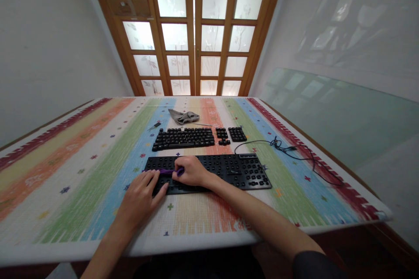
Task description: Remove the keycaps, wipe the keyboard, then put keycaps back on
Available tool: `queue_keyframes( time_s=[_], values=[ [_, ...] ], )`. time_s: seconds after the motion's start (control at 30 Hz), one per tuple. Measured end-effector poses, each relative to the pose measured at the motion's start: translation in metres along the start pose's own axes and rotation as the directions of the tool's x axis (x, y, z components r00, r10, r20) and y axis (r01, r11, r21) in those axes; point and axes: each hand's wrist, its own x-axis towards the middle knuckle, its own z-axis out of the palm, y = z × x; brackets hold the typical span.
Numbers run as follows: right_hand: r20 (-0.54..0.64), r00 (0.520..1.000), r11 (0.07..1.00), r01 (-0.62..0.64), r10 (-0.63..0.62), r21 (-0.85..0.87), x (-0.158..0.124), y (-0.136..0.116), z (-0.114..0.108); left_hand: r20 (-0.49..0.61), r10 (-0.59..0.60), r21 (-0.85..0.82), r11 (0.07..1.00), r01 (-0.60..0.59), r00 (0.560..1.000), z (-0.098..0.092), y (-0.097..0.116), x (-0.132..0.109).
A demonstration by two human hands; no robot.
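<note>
A black keyboard (216, 164) with its keycaps off lies in front of me, bare switches showing over its plate. My right hand (193, 170) is closed on a purple cloth (167, 171), pressed against the keyboard left of its middle. The cloth stretches leftward as a narrow strip to the fingers of my left hand (140, 189). That hand rests over the keyboard's left end, fingers extended and thumb apart. Whether its fingertips pinch the cloth's end is hidden. Just behind, black keycaps (185, 137) lie in keyboard order, with smaller groups of keycaps (237, 134) at their right.
A grey cloth (183, 116) lies behind the keycaps, near a thin rod (200, 124). Left of it is a small black-handled tool (156, 125). The keyboard's black cable (288, 147) runs tangled to the right. A striped tablecloth (108, 165) covers the table.
</note>
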Motion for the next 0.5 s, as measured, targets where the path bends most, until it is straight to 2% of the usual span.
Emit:
queue_keyframes(
  time_s=[0.3,0.5],
  values=[
    [-0.033,0.992,0.991,-0.124,0.123,-0.044,-0.0007,-0.0042,-0.0053,-0.001,0.015,-0.049,0.999,-0.015,1.0,0.0011,0.0077,0.0011],
    [-0.027,0.992,0.99,-0.128,0.126,-0.066,0.0003,-0.0067,-0.0099,-0.051,-0.002,-0.069,0.998,-0.002,0.999,0.0016,0.0074,0.0005]
  ],
)
